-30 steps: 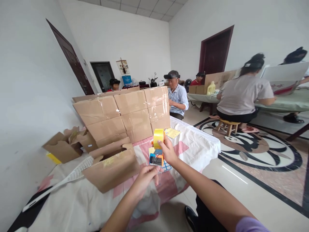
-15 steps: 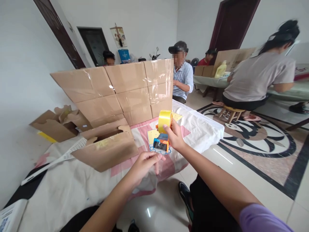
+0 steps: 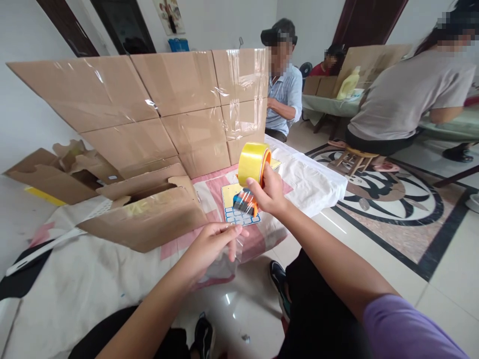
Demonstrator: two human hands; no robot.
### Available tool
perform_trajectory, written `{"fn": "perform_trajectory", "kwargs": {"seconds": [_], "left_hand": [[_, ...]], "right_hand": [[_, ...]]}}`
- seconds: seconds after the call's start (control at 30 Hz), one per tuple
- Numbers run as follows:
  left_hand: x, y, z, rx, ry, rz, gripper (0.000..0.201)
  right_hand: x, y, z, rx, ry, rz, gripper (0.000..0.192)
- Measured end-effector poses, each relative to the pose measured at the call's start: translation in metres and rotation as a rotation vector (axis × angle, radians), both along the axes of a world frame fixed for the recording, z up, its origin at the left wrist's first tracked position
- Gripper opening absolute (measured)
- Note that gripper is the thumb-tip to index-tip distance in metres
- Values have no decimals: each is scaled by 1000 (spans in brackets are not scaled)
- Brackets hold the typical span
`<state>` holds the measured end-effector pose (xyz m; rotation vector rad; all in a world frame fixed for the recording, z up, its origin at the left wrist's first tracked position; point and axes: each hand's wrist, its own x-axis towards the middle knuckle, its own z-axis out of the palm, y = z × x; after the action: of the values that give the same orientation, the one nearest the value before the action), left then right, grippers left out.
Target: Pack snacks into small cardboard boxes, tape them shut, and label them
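Tape dispenser [image 3: 251,179] being gripped by right hand [image 3: 270,192] above the table [image 3: 75,294]; left hand [image 3: 209,244] pinching the clear tape strip [image 3: 236,234] taut. Open carton [image 3: 145,214] not yet sealed.

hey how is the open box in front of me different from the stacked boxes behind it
The open box lies low on the cloth with its flaps loose and untaped; the stacked boxes stand as a tall wall, closed and sealed with shiny clear tape. The open box is alone near my left hand; the stacked ones sit several across, in rows. Both are plain brown cardboard.
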<state>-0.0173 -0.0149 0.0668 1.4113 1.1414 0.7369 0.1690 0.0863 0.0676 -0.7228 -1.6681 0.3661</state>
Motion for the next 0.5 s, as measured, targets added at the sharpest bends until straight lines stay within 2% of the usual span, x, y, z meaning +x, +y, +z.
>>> {"fn": "perform_trajectory", "kwargs": {"seconds": [0.27,0.5], "left_hand": [[-5,-4,7,-40,6,-32,53],[-1,-1,-4,-37,-8,-30,55]], "right_hand": [[3,-3,-3,-3,1,8,22],[-4,-2,-10,-110,217,74,30]]}}
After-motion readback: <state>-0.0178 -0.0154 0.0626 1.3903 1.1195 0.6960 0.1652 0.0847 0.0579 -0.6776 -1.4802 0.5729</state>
